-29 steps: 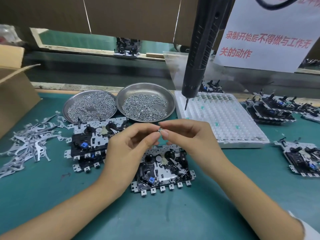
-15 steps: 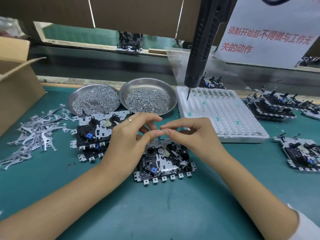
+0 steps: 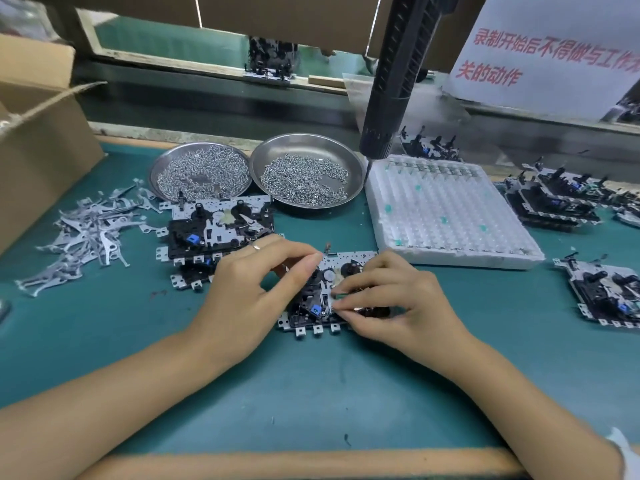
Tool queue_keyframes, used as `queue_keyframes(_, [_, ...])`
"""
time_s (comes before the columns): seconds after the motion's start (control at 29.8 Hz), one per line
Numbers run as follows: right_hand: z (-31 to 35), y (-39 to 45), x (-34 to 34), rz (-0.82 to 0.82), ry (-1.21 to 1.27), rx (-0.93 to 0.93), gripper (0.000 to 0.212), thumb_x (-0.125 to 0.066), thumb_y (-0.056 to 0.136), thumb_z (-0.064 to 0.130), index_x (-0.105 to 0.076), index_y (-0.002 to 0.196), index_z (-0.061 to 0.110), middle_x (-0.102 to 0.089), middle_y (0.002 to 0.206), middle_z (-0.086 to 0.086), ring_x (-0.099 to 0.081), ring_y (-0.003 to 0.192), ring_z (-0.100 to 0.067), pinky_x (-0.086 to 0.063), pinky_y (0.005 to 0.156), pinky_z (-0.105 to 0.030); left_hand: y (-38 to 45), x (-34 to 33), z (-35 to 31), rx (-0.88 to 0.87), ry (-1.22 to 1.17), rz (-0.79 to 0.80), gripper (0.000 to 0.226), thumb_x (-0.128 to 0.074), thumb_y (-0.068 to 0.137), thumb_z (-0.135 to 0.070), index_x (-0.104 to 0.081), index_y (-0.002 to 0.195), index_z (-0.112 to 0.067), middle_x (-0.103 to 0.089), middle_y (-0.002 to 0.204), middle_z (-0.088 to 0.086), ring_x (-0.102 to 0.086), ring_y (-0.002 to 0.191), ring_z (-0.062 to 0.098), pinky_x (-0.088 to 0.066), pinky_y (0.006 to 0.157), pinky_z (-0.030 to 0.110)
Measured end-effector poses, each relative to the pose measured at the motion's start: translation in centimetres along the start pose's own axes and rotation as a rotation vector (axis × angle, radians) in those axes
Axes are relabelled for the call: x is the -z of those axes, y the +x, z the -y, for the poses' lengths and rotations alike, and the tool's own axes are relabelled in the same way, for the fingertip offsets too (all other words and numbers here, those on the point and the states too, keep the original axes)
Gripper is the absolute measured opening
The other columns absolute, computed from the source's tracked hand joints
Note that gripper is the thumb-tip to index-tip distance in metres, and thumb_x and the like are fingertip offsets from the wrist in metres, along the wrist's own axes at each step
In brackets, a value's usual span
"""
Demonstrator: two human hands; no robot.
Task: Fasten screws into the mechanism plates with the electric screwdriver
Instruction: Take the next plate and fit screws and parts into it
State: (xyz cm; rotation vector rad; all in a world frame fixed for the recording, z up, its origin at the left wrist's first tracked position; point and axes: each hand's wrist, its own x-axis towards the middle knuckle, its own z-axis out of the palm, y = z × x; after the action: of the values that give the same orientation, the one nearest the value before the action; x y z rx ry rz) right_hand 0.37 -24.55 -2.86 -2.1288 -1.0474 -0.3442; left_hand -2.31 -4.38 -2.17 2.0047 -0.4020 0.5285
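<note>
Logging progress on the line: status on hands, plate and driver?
Both hands on the mechanism plate: left hand steadying, right hand pinching a small part onto it. Electric screwdriver hanging untouched. Nothing blocking.

Factory assembly bench, screw trays (image 3: 304, 147), hanging screwdriver (image 3: 398, 71)

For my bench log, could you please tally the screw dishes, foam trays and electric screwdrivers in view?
Screw dishes: 2
Foam trays: 1
Electric screwdrivers: 1
Total: 4
</note>
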Motion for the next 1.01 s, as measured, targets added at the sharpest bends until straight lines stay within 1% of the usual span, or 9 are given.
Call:
queue_keyframes(0.07, [0.1,0.0,0.0,-0.003,-0.013,0.014,0.011,-0.079,0.073,0.010,-0.078,0.083,0.014,-0.073,0.090,0.004,-0.053,0.075,-0.023,-0.046,0.072,-0.026,-0.1,-0.1,-0.1,-0.054,0.053,0.019,0.014,-0.061,0.087,-0.018,-0.071,0.090,-0.008,-0.064,0.082,-0.005,-0.058,0.079,0.002,-0.044,0.077,0.016])
queue_keyframes(0.13, [0.2,0.1,0.1,0.005,-0.026,0.024,0.010,-0.078,0.073,0.010,-0.078,0.082,0.014,-0.073,0.090,0.005,-0.052,0.075,-0.021,-0.045,0.072,-0.025,-0.2,-0.1,-0.1,-0.072,0.074,0.038,0.014,-0.061,0.087,-0.016,-0.071,0.089,-0.007,-0.064,0.082,-0.004,-0.057,0.078,0.001,-0.043,0.077,0.014])
queue_keyframes(0.37, [0.4,0.0,0.0,0.018,-0.050,0.057,0.010,-0.078,0.071,0.006,-0.078,0.081,0.010,-0.073,0.090,0.001,-0.051,0.074,-0.020,-0.045,0.071,-0.026,-0.7,-0.2,-0.5,-0.073,0.088,0.107,0.013,-0.062,0.084,-0.012,-0.071,0.092,-0.007,-0.064,0.083,-0.001,-0.058,0.077,0.007,-0.045,0.077,0.017])
queue_keyframes(0.44, [0.4,0.0,0.0,0.025,-0.050,0.068,0.011,-0.077,0.071,0.004,-0.078,0.081,0.010,-0.072,0.090,0.000,-0.051,0.074,-0.022,-0.045,0.071,-0.026,-0.9,-0.2,-0.7,-0.077,0.087,0.164,0.017,-0.064,0.082,-0.018,-0.070,0.096,-0.010,-0.063,0.086,-0.003,-0.058,0.080,0.005,-0.045,0.080,0.017])
queue_keyframes(0.54, [0.5,-0.1,0.1,0.055,-0.017,0.044,0.013,-0.074,0.072,0.003,-0.078,0.082,0.010,-0.072,0.091,0.001,-0.052,0.076,-0.022,-0.046,0.072,-0.028,-1.3,-0.5,-0.7,-0.089,0.209,0.243,0.032,-0.059,0.074,-0.036,-0.066,0.100,-0.017,-0.061,0.089,-0.011,-0.056,0.087,0.002,-0.041,0.088,0.028])
queue_keyframes(0.6, [0.5,-0.1,0.3,0.068,0.025,-0.001,0.014,-0.074,0.073,0.003,-0.078,0.084,0.010,-0.072,0.090,0.002,-0.052,0.078,-0.020,-0.046,0.073,-0.026,-1.4,-0.8,-0.6,-0.089,0.283,0.248,0.035,-0.058,0.072,-0.041,-0.062,0.101,-0.022,-0.058,0.089,-0.017,-0.053,0.089,0.000,-0.034,0.091,0.030])
queue_keyframes(0.74, [0.6,0.0,0.5,0.060,0.099,-0.083,0.015,-0.077,0.072,0.005,-0.077,0.086,0.010,-0.073,0.089,0.006,-0.052,0.079,-0.018,-0.046,0.074,-0.023,-1.6,-1.3,-0.6,-0.071,0.287,0.222,0.031,-0.057,0.072,-0.042,-0.059,0.099,-0.027,-0.056,0.088,-0.021,-0.052,0.088,-0.001,-0.027,0.092,0.024])
queue_keyframes(0.87, [0.8,0.0,0.6,0.061,0.124,-0.111,0.012,-0.075,0.072,0.006,-0.078,0.084,0.008,-0.071,0.088,-0.001,-0.053,0.080,-0.011,-0.042,0.075,-0.020,-1.7,-1.6,-0.5,-0.076,0.285,0.198,0.032,-0.057,0.072,-0.042,-0.061,0.099,-0.025,-0.059,0.090,-0.021,-0.053,0.089,0.000,-0.025,0.093,0.022])
queue_keyframes(1.01, [1.0,-0.1,0.5,0.064,0.159,-0.157,0.013,-0.073,0.073,0.006,-0.078,0.084,0.007,-0.068,0.086,-0.004,-0.052,0.080,-0.007,-0.042,0.073,-0.019,-1.8,-1.8,-0.4,-0.069,0.254,0.204,0.031,-0.057,0.074,-0.041,-0.063,0.101,-0.025,-0.062,0.087,-0.022,-0.053,0.090,0.001,-0.026,0.092,0.024])
